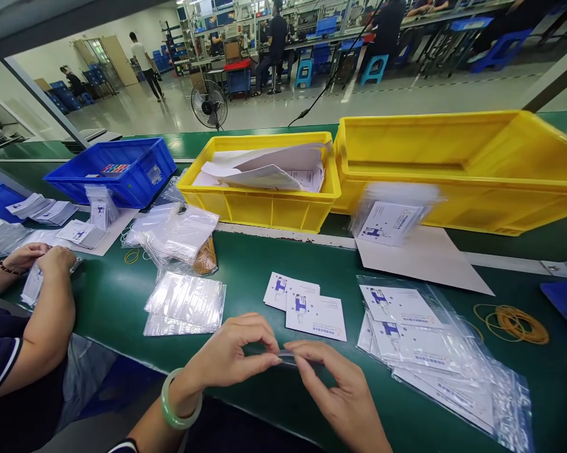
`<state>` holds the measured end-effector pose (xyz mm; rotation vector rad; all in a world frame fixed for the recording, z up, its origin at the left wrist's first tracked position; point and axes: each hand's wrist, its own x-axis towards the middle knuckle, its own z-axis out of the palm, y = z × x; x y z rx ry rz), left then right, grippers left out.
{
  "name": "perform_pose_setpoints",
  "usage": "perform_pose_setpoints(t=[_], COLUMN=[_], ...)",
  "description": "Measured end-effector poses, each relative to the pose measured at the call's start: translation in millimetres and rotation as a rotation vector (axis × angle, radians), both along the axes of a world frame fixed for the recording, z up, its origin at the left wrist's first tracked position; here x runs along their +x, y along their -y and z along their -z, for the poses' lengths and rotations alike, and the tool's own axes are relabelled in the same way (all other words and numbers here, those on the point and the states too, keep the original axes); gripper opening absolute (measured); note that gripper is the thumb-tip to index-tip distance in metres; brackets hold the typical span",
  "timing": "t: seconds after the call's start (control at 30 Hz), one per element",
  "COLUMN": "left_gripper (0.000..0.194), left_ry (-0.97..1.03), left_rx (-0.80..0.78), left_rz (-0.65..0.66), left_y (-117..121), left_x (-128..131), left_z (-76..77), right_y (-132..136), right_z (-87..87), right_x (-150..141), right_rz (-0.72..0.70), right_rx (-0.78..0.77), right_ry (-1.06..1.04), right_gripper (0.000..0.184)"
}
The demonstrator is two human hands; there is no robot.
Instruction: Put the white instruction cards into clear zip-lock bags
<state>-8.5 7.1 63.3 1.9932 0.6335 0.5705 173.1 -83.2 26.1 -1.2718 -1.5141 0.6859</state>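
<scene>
My left hand (233,352) and my right hand (340,390) meet low in the middle over the green table. Both pinch the edge of a clear plastic bag (290,357) held edge-on between the fingertips. Just beyond my hands lie two printed white cards (306,305). To the right lies a spread pile of bagged cards (434,352). A stack of empty clear bags (186,305) lies to the left of my left hand.
A co-worker's hands (40,258) handle a bag at the left. A blue bin (117,170), a yellow bin with papers (264,182) and a large yellow bin (457,170) line the far side. Rubber bands (514,322) lie at the right. A blurred bagged card (391,217) hangs before the large bin.
</scene>
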Motion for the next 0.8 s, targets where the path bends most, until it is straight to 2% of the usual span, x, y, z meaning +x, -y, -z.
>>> perform_pose_setpoints(t=[0.17,0.3,0.4,0.47,0.53,0.63,0.7,0.8], left_gripper=[0.011,0.014,0.006,0.028,0.053,0.071,0.087,0.105], left_ry=[-0.047,-0.076,-0.042,-0.035,-0.069,-0.177,-0.266,-0.376], left_rx=[-0.001,0.065,0.11,0.153,0.205,0.27,0.314,0.397], left_rz=[0.022,0.057,-0.013,-0.132,-0.207,-0.142,-0.042,0.078], left_y=[1.3,6.1,7.6,4.5,-2.0,-14.1,-21.2,-29.8], left_x=[5.3,11.7,17.0,20.8,26.2,40.5,54.2,75.9], left_z=[0.3,0.2,3.7,9.5,19.5,42.0,59.7,82.3], right_y=[-0.4,2.6,6.8,9.8,12.2,14.9,17.9,26.1], right_z=[-0.7,-2.8,-2.3,0.2,3.2,5.8,6.5,11.1], right_x=[-3.1,-2.2,8.1,22.3,41.7,72.4,87.0,95.0], right_rz=[-0.075,-0.07,0.011,0.225,0.551,0.97,1.135,1.281], right_rx=[-0.037,-0.086,-0.144,-0.194,-0.19,-0.052,0.047,0.041], right_ry=[0.025,0.027,-0.04,-0.173,-0.4,-0.725,-0.721,-0.474], right_gripper=[0.013,0.016,0.016,0.014,0.016,0.02,0.024,0.045])
